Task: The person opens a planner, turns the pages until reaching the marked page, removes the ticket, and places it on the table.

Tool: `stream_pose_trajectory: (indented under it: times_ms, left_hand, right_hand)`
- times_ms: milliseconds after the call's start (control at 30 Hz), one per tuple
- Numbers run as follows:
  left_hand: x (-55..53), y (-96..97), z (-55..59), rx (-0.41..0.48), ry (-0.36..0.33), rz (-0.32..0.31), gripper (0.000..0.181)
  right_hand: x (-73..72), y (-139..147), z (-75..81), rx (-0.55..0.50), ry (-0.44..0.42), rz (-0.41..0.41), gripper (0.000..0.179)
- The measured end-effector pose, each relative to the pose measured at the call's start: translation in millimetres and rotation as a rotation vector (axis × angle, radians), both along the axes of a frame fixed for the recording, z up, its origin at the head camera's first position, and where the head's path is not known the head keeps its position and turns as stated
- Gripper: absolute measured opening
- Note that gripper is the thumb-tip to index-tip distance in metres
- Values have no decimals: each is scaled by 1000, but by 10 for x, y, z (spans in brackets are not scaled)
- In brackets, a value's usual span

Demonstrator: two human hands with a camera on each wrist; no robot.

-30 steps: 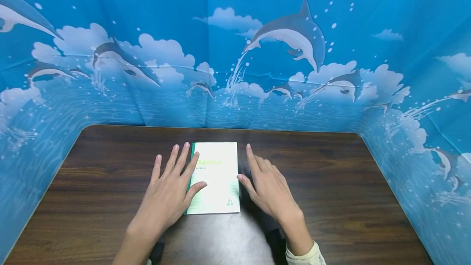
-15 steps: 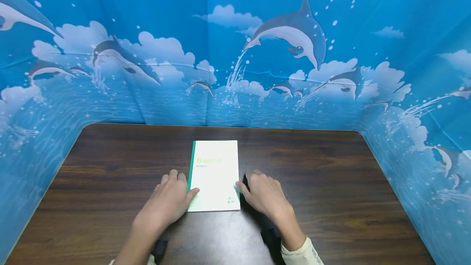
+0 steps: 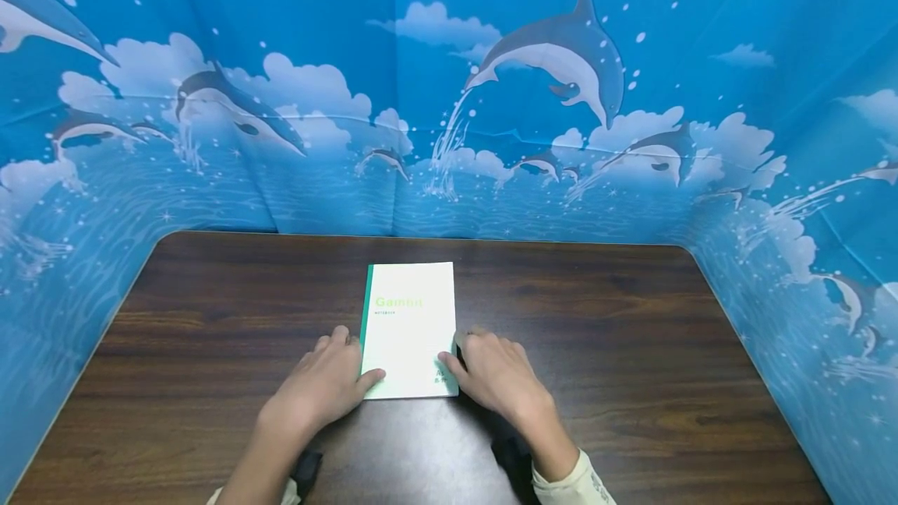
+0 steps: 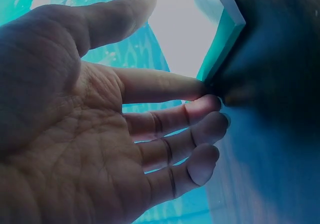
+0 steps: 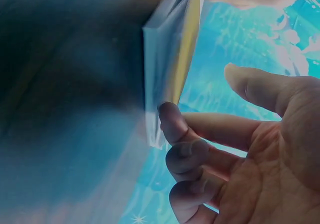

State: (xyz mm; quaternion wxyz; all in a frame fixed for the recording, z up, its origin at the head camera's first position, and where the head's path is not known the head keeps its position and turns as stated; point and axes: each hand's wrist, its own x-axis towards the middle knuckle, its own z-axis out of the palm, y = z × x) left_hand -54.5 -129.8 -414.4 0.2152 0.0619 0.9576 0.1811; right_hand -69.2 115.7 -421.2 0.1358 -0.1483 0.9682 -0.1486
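On the left, the left hand [image 3: 319, 388] is not closed: its fingers are slightly bent, the index fingertip seems to meet the green spine [image 4: 220, 46], and the thumb stands apart above the cover. Between both hands, the notebook [image 3: 407, 341] is on the wood-grain table [image 3: 210, 333]. It should be light, with flexible pages, a firmer spine and perhaps a slippery cover, so holding both long edges looks wise. On the right, the right hand [image 3: 501, 376] is loosely bent, index fingertip at the page edge, thumb separate; the dim wrist view hides how firmly it presses.
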Motion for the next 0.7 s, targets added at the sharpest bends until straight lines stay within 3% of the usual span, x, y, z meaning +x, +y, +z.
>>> stream_pose_trajectory:
  times_ms: [133,333,533,700]
  left_hand:
    - [-7,-4,6,6,-5,-10,59]
    - [-37,-47,9,49,-12,-26,63]
    - [-48,-146,18,217,-43,-5,77]
    - [-46,-206,79,356,-16,-34,74]
  right_hand:
    - [17,-2,55,10,42,26,34]
    - [43,-25,181,-32,120,42,45]
    - [94,-109,325,-117,185,57,48]
    - [177,-232,410,-140,285,100,48]
